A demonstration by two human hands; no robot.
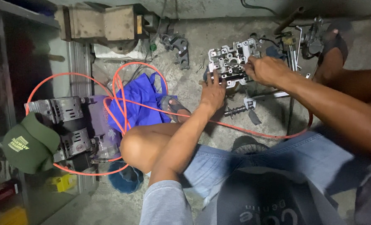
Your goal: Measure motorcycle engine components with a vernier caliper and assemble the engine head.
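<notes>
A grey metal engine cylinder head [230, 58] lies on the concrete floor in front of me. My left hand [213, 92] rests flat against its near left edge, fingers spread on the metal. My right hand [265, 69] is at its right side, fingers curled and pressed into the casting; whether they pinch a small part or tool I cannot tell. I am squatting, with my left knee [136, 143] raised and my foot in a sandal [173, 106] beside the blue cloth.
An orange air hose [123, 89] loops over the floor and a blue cloth [140, 100]. A small compressor [70, 125] with a green cap [29, 143] on it sits at left. A black bracket [180, 48], a bolt-like shaft [237, 110] and loose metal tools [293, 54] lie around.
</notes>
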